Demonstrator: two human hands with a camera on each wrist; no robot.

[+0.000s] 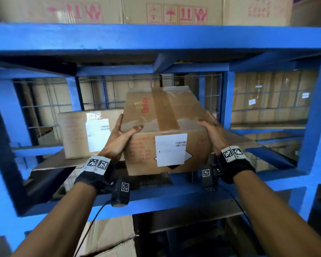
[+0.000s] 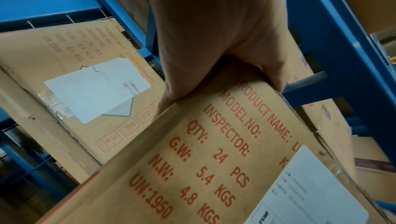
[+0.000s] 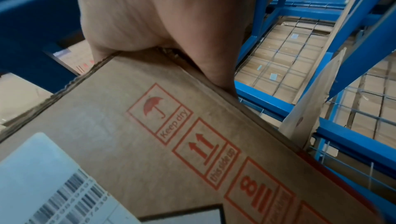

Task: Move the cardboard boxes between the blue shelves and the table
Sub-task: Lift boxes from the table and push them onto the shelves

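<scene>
Two hands hold one cardboard box (image 1: 163,130) at its near top corners, the box sitting tilted in the middle bay of the blue shelves (image 1: 156,37) with its taped top leaning toward the person and its far end deeper inside. The left hand (image 1: 119,138) curls its thumb over the top edge at the left corner; the right hand (image 1: 211,127) wraps the right corner likewise. A second box (image 1: 82,134) stands just beside it on the left, further back. The box runs lengthwise away from both grips, which look equally near, so a straight pull toward the body seems the natural exit.
</scene>
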